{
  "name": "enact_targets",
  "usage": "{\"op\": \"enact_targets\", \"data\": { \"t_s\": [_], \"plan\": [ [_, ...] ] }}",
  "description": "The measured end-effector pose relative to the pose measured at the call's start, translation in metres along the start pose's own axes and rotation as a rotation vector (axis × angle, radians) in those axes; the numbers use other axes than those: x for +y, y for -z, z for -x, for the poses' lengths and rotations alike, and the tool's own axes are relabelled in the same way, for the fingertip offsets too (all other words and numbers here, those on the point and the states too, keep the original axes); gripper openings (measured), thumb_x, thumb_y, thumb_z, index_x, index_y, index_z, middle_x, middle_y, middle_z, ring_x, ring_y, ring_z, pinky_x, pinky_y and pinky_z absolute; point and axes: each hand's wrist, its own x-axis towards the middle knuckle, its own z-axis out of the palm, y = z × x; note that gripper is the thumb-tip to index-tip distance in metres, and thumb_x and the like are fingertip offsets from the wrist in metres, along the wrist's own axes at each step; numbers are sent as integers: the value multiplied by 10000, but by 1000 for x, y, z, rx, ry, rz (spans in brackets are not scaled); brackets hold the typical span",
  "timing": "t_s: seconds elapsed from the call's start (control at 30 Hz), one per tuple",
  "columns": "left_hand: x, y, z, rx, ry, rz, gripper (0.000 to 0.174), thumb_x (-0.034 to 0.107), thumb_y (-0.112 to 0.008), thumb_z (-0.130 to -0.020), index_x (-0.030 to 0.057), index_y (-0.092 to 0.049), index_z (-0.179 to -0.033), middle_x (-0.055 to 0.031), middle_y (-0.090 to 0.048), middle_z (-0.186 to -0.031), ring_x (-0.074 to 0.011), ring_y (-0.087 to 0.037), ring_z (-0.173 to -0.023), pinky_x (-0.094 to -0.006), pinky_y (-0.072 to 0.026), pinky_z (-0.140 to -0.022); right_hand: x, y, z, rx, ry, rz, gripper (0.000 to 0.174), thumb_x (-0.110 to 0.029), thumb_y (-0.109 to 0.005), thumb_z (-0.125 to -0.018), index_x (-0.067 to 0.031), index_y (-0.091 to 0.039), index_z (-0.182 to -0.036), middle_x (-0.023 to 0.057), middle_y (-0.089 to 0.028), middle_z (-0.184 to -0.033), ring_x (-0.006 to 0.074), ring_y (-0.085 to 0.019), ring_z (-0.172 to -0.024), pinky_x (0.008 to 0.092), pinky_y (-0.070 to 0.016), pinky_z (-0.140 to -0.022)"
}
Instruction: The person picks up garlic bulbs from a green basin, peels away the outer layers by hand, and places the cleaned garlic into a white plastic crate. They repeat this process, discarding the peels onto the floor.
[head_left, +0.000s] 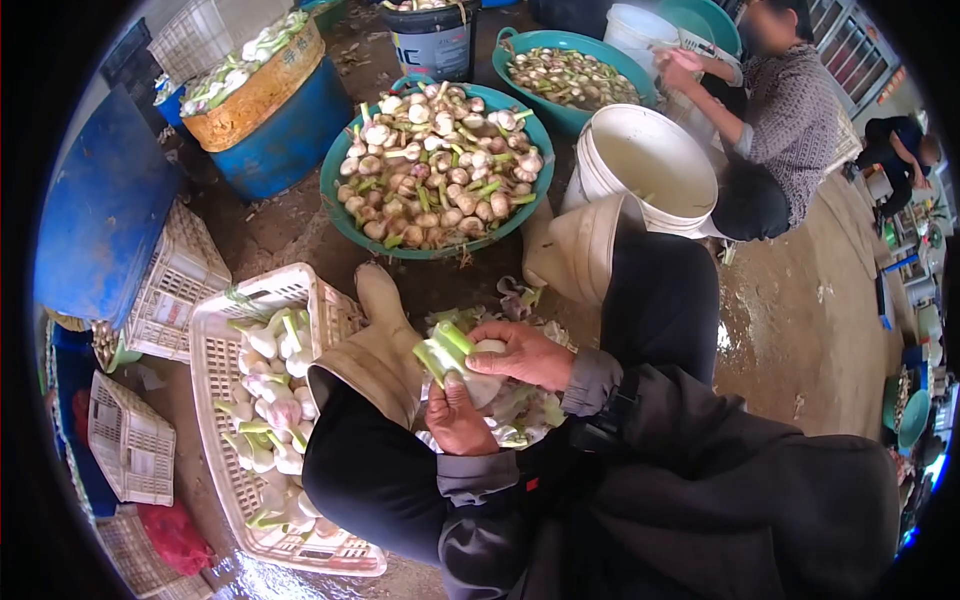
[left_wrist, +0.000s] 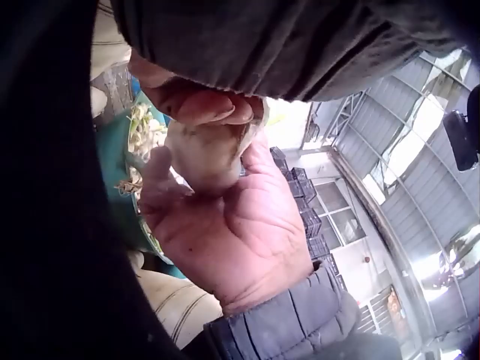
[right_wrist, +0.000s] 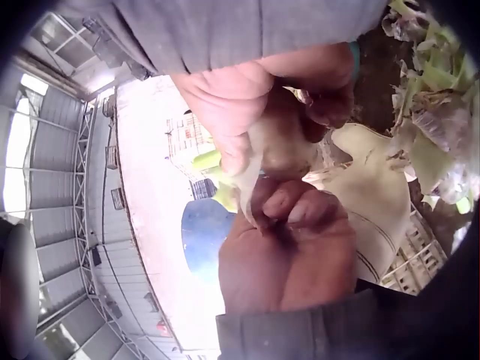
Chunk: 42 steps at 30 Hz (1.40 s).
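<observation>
A garlic bulb with thick, cut green stalks is between both hands, above the person's lap. My left hand grips it from the near side, thumb laid along the base of the stalks. From the right, my right hand holds the bulb, its fingers bent over it. A pale flap of skin hangs off the garlic beside the left hand's fingers in the right wrist view. Peeled leaves and husks lie on the floor below the hands.
A white crate of trimmed garlic stands left of the left boot. Ahead is a teal tub heaped with garlic, with a white bucket on its right. Another person sits beyond the bucket. Blue barrels stand back left.
</observation>
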Motion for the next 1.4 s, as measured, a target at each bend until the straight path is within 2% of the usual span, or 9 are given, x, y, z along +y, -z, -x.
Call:
{"op": "enact_targets", "data": {
  "t_s": [0.1,0.13,0.23,0.47,0.77,0.97,1.13,1.23,1.4],
  "plan": [
    [-6,14,-10,117,111,-185,195,114,-486,-930,-12,-575,-1050,-74,-599,-788,-131,-580,-663,-243,-466,-482,6,10,-5,-26,-41,-260,335,-285,-631,-864,-43,-568,-1087,34,-594,-877,87,-537,-714,237,-430,-578],
    [-35,32,-16,108,-157,-480,203,118,-481,-932,-17,-570,-1053,-75,-583,-769,-139,-574,-644,-245,-458,-471,-3,10,-1,-93,-70,-458,336,-313,-602,-877,-40,-573,-1071,51,-602,-859,107,-543,-690,248,-432,-555],
    [-29,36,-19,158,95,-162,260,155,-460,-939,-32,-522,-1108,-79,-552,-761,-154,-562,-613,-262,-460,-465,-3,26,1,-358,-119,-974,451,-425,-472,-916,-25,-565,-1102,118,-623,-920,189,-600,-694,284,-461,-521],
    [2,11,-8,40,199,445,288,295,-444,-953,69,-482,-1127,-79,-574,-1064,-226,-566,-951,-348,-468,-700,6,23,-8,-125,-179,-816,432,-373,-437,-945,2,-550,-1127,107,-637,-957,190,-632,-796,288,-487,-578],
    [12,1,0,-213,2,479,262,279,-430,-969,47,-536,-1028,-93,-589,-779,-157,-538,-697,-289,-432,-590,10,30,-9,-76,-131,-540,300,-270,-514,-925,12,-617,-937,153,-639,-1000,206,-615,-939,320,-471,-837],
    [-12,2,-2,-193,-168,-420,171,144,-471,-950,15,-581,-932,-35,-553,-633,-97,-495,-573,-273,-405,-533,-17,33,-6,-325,106,-974,394,-289,-399,-953,36,-621,-932,248,-606,-1064,349,-531,-1126,420,-365,-1012],
    [-16,0,0,-231,-123,-903,229,222,-559,-862,13,-557,-768,-252,-552,-666,-447,-535,-635,-470,-427,-551,-30,39,-9,-429,188,-1082,441,-342,-379,-943,25,-622,-967,297,-521,-1199,422,-436,-1206,495,-265,-1069],
    [-16,-2,2,-337,-110,-1052,230,231,-569,-850,18,-559,-765,-244,-567,-670,-437,-562,-655,-490,-427,-560,-41,42,-11,-459,166,-1121,415,-336,-359,-941,1,-602,-935,249,-562,-1169,413,-430,-1215,517,-198,-1092],
    [-15,-7,8,-303,-196,-1153,230,258,-577,-839,36,-589,-780,-225,-585,-672,-428,-575,-670,-513,-439,-593,-41,51,-11,-328,68,-1128,423,-367,-400,-918,-5,-610,-977,215,-593,-1105,364,-547,-1034,490,-369,-954]
  ]
}}
